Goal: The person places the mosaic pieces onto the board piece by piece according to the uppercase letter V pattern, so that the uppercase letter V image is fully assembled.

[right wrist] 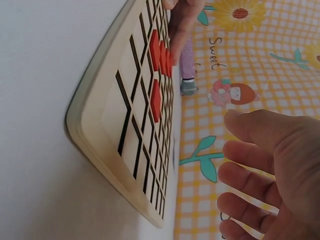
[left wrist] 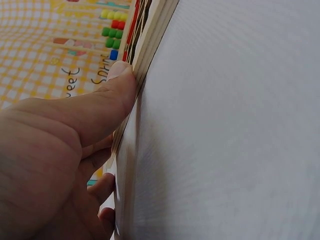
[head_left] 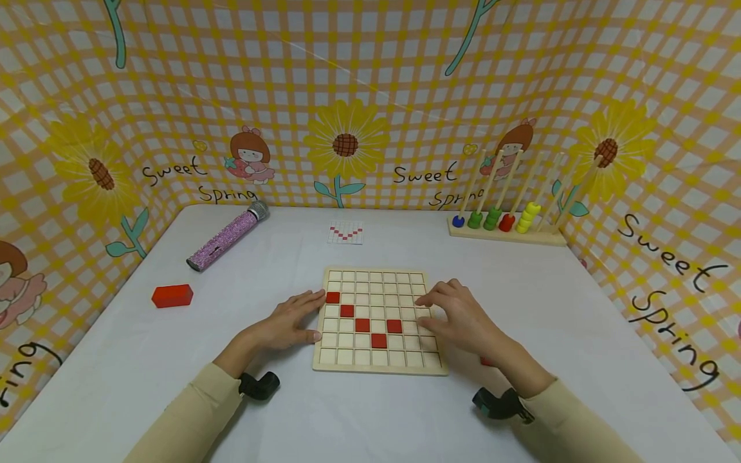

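A wooden grid board [head_left: 376, 371] lies on the white table, with several red square tiles [head_left: 379, 341] set in its cells. Five of its cells' worth of red runs down in a diagonal, then turns up at the right. At the board's left edge, my left hand [head_left: 283, 323] rests on the table, its thumb [left wrist: 117, 92] touching the side of the board. My right hand [head_left: 460, 315] hovers over the board's right edge, thumb and fingers apart. Between those fingers [right wrist: 247, 180] nothing shows in the right wrist view.
A small pattern card [head_left: 345, 232] lies behind the board. To the left are a glittery microphone [head_left: 222, 243] and a red block [head_left: 172, 296]. A bead rack [head_left: 506, 235] stands at the back right. Something red [head_left: 487, 361] is mostly hidden under my right wrist.
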The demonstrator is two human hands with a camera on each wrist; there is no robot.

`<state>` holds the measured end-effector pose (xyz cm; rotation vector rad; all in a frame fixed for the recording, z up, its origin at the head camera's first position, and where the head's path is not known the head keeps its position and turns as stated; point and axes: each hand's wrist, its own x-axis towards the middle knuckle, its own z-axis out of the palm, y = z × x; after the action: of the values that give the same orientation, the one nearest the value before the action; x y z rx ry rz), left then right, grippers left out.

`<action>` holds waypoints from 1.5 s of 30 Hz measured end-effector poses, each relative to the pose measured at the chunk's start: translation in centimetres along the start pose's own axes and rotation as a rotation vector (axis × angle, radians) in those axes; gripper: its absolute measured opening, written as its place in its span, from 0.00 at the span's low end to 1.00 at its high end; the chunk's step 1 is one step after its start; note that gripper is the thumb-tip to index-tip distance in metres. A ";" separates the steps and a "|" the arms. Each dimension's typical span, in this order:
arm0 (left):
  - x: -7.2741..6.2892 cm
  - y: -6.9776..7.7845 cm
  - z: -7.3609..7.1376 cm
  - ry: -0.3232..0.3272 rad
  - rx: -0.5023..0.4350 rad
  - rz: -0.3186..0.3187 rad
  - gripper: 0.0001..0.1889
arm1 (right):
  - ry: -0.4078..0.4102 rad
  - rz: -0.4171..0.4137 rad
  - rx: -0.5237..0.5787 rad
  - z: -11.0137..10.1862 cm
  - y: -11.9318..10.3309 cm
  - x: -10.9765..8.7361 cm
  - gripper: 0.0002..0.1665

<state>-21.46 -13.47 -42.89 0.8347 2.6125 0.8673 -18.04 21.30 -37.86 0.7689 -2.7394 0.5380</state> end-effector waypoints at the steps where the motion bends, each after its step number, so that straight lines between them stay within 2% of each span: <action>1: 0.0 0.0 0.0 -0.001 -0.002 -0.002 0.40 | 0.006 -0.002 -0.003 -0.2 0.1 -0.1 0.16; 11: 0.0 0.1 -0.1 -0.003 0.001 -0.002 0.40 | 0.054 -0.001 -0.039 -1.3 1.3 -1.9 0.16; 22: 0.0 0.2 0.0 -0.006 -0.001 -0.010 0.40 | 0.031 0.080 -0.060 -2.4 2.1 -4.6 0.15; 28: 0.0 0.2 0.0 -0.007 0.002 -0.012 0.40 | 0.067 0.072 -0.067 -2.7 2.5 -5.7 0.15; 45: 0.1 0.0 0.1 -0.004 0.012 -0.013 0.40 | 0.077 0.070 -0.089 -3.0 4.0 -8.4 0.15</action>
<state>-21.51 -13.35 -42.96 0.8207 2.6187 0.8467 -12.77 29.48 -39.04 0.6206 -2.7072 0.4466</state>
